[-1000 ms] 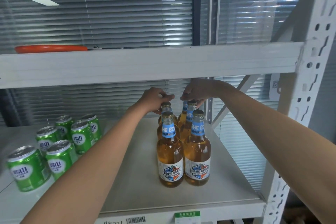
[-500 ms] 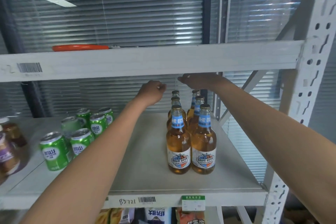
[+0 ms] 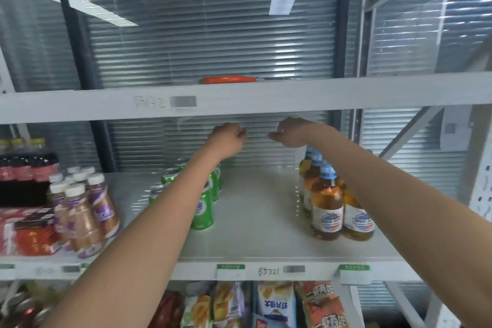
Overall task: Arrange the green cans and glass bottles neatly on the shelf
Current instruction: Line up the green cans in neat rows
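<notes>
Several amber glass bottles (image 3: 327,204) with blue neck labels stand in a tight cluster at the right of the grey shelf board (image 3: 255,224). Several green cans (image 3: 203,209) stand left of the middle, partly hidden behind my left forearm. My left hand (image 3: 226,138) hovers above the cans, just under the upper shelf beam, curled into a loose fist with nothing in it. My right hand (image 3: 291,132) hangs above and left of the bottles, fingers curled together, holding nothing. Neither hand touches a can or bottle.
Purple-labelled plastic bottles (image 3: 85,210), dark drink bottles (image 3: 26,168) and red packs (image 3: 26,237) fill the shelf's left end. An orange-handled tool (image 3: 229,79) lies on the upper shelf (image 3: 319,97). Snack bags (image 3: 277,306) sit below. A perforated upright (image 3: 479,181) bounds the right.
Both hands have let go of the bottle tops and risen to just under the upper shelf beam. The view has pulled back and swung left, showing more of the shelf.
</notes>
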